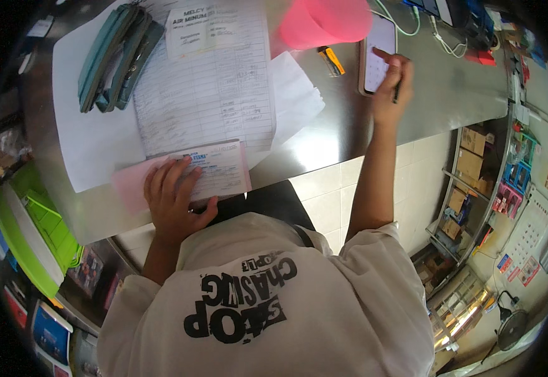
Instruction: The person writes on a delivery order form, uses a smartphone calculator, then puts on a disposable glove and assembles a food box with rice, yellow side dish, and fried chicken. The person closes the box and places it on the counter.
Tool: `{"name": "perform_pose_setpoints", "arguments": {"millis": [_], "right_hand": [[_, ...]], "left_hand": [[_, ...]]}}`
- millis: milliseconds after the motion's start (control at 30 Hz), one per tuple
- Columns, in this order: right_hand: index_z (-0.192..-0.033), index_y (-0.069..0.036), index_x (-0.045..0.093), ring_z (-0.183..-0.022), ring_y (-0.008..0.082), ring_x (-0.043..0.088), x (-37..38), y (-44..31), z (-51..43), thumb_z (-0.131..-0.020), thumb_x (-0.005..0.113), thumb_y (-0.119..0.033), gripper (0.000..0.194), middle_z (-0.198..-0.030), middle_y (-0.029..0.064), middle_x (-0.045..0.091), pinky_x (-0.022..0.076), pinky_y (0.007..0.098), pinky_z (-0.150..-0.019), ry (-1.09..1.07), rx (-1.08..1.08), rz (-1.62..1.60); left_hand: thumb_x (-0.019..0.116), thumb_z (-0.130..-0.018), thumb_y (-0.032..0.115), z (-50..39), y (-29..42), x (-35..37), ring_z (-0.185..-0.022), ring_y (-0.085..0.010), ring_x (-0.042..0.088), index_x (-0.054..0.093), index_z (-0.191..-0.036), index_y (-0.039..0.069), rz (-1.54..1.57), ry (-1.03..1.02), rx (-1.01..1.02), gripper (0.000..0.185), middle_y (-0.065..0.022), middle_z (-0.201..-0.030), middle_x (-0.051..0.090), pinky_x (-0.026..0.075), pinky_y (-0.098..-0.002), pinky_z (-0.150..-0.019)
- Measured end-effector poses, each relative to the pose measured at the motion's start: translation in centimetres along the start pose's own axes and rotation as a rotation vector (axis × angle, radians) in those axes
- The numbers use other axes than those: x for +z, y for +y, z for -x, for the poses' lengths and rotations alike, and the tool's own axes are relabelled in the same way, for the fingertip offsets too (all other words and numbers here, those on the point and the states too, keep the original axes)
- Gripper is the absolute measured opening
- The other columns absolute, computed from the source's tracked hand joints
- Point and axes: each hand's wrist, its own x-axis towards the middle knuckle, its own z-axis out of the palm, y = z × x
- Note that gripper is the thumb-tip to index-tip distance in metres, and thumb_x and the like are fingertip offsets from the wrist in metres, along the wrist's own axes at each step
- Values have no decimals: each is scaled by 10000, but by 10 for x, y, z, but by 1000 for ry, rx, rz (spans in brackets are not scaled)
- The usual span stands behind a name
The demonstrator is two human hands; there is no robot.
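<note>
My left hand point(174, 195) rests on a receipt book point(220, 165) with pink and white sheets at the near edge of the metal table. Its fingers lie spread over the page, with the thumb by the near edge. Between the fingers of my right hand point(394, 89) is a dark pen point(396, 92), while the index fingertip is at the lit screen of a smartphone point(381, 61). A keypad seems to show on that screen. Beyond the receipt book lies an open ledger point(203, 113) with handwritten columns. A printed slip point(201, 30) bearing writing is on top of it.
A teal zip pouch point(116, 61) lies on the ledger's left side. A pink plastic container point(326, 21) and a yellow-and-black battery point(332, 61) are left of the phone. White charging cables point(446, 45) run across the back right. Shelves with cardboard boxes point(469, 165) stand at right.
</note>
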Motion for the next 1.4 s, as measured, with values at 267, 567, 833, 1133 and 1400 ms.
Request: {"name": "perform_pose_setpoints", "arguments": {"millis": [267,567,833,1133,1400], "right_hand": [[-896,-44,461,-808,135,428,-32,17,5,-1003,309,-364,370,-997,78,646,368,280,-770,173,26,-51],[-945,-67,343,-826,154,444,-36,37,34,-1002,287,-432,373,-997,126,640,349,312,-820,248,-12,41],[-937,-72,346,-829,173,486,-30,29,37,-1005,301,-422,359,-983,129,653,341,329,-891,165,-130,59],[-931,-72,346,-879,170,527,-29,23,36,-1008,308,-394,334,-991,149,662,323,348,-947,132,-172,91],[-948,-59,351,-886,182,547,-27,20,37,-1012,314,-338,288,-981,166,660,347,333,-904,113,-171,23]], "left_hand": [[686,-703,384,-4,8,-1,-1155,-256,477,626,-1071,147,2,-8,-41,442,-43,-1246,541,313,-466,-1023],[668,-722,397,-6,11,0,-1154,-253,479,631,-1067,156,-22,-6,-37,422,-45,-1241,541,316,-462,-1023],[727,-678,342,-1,6,1,-1196,-309,434,545,-1170,144,-13,-38,-5,561,-83,-1257,509,296,-529,-1029],[724,-678,345,1,4,2,-1198,-313,439,550,-1163,145,-10,-28,-5,553,-86,-1257,514,293,-539,-1028],[707,-700,344,1,4,2,-1194,-315,449,563,-1155,142,-6,-6,2,518,-93,-1259,522,297,-537,-1029]]}}
